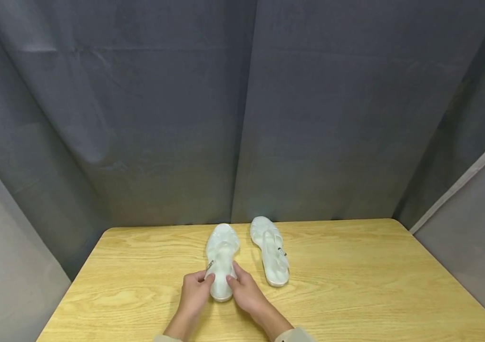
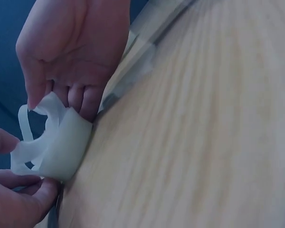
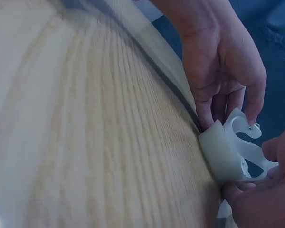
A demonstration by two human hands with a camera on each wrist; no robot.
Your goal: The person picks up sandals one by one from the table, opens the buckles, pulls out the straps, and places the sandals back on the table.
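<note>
A white jelly sandal (image 1: 223, 254) with a small metal buckle on its left side points its toe toward the table's back edge. From both sides my hands hold its heel part. The left hand (image 1: 194, 293) pinches the left side near the buckle, thumb on top. On the opposite side, the right hand (image 1: 248, 290) grips with its thumb over the rim. In the left wrist view the heel (image 2: 69, 147) stands at the table surface between both hands. The second white sandal (image 1: 274, 256), its buckle on the right, lies untouched to the right, slightly angled.
The light wood table (image 1: 354, 280) has rounded back corners. Dark grey curtains (image 1: 174, 118) hang right behind it, and paler panels (image 1: 473, 223) flank it left and right.
</note>
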